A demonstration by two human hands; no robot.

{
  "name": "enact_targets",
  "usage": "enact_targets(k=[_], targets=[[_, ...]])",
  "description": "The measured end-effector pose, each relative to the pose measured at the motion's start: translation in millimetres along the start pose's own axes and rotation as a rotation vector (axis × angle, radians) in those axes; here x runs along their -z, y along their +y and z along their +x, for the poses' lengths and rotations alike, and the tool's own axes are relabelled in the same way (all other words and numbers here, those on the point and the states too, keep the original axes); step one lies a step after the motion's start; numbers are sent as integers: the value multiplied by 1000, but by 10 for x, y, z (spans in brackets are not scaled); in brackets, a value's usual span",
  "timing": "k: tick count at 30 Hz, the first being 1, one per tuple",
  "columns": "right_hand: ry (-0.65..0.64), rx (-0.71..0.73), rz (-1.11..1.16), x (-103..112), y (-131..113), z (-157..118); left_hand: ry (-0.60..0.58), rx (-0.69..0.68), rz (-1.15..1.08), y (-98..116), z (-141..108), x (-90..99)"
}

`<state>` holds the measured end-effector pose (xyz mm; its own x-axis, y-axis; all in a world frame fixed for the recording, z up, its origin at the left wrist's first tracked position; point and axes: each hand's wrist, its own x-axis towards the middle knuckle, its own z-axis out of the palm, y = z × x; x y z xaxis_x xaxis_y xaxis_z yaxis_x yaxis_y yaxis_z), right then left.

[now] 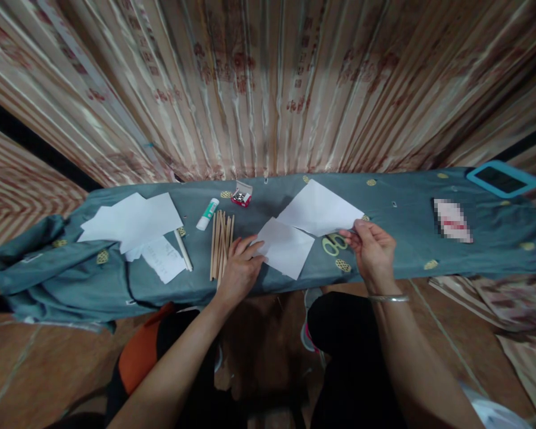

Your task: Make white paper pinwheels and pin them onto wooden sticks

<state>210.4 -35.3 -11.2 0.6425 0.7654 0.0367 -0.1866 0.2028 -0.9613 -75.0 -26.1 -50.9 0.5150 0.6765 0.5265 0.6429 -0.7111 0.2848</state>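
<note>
My right hand (373, 247) pinches the lower right corner of a white paper sheet (319, 208), which is lifted at that corner. A second white sheet (286, 247) lies flat on the cloth, its upper edge meeting the first. At its left edge rests my left hand (243, 262), fingers spread and touching the paper. Beside that hand lies a bunch of thin wooden sticks (218, 241). Green-handled scissors (335, 243) show their finger loops near my right hand; their blades are hidden under the paper.
A glue stick (208, 214) and a small open red box (242, 195) of shiny bits lie behind the sticks. Loose papers (134, 220) and a white rod (183, 250) are left. A blue-framed tablet (502, 179) and a blurred packet (453, 220) lie right. A curtain (268, 89) hangs behind.
</note>
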Motion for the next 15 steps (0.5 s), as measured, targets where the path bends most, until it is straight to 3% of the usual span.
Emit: enact_targets(k=[4, 9, 15], targets=[[-27, -5, 61, -41, 0, -16, -18, 30, -12, 43, 25, 57], [-30, 3, 136, -63, -17, -42, 78, 57, -90, -26, 68, 236], [-67, 9, 135, -74, 24, -62, 253, 299, -109, -278, -1, 645]])
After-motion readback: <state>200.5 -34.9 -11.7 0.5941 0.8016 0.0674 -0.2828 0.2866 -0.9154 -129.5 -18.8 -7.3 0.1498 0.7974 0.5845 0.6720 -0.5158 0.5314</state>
